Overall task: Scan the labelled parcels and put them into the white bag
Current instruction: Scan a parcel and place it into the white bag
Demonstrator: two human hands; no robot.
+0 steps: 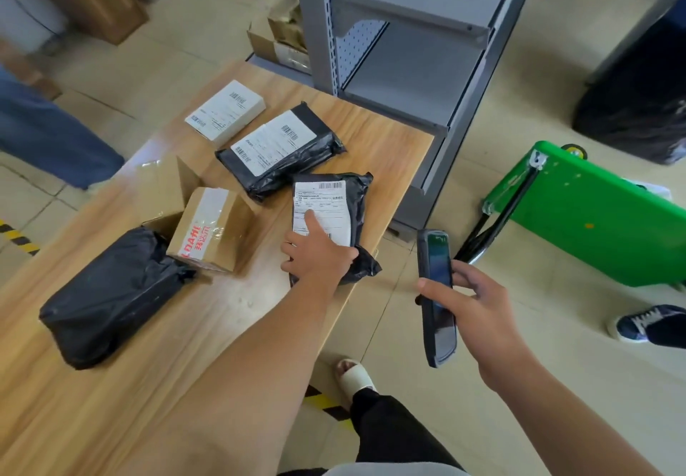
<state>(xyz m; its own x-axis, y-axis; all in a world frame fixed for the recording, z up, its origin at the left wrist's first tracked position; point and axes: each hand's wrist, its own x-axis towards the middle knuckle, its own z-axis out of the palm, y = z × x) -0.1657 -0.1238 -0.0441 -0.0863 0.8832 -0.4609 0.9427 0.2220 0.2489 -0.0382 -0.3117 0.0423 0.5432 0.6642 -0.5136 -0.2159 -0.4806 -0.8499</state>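
Note:
A black parcel with a white label (336, 212) lies at the right edge of the wooden table (386, 134), its near corner hanging over the edge. My left hand (319, 254) grips its near end, one finger stretched onto the label. My right hand (479, 312) holds a dark handheld scanner (436, 293) upright over the floor, just right of that parcel. Further back lie a second labelled black parcel (280, 150) and a white labelled box (225, 109). A taped cardboard box with red print (211, 228) and a bulky black parcel (111, 293) sit to the left.
An open brown carton (167, 189) stands behind the cardboard box. Grey metal shelving (408, 48) rises past the table's far end. A green trolley (594, 215) and a black sack (638, 104) stand on the floor to the right. Another person's shoe (649, 323) is nearby.

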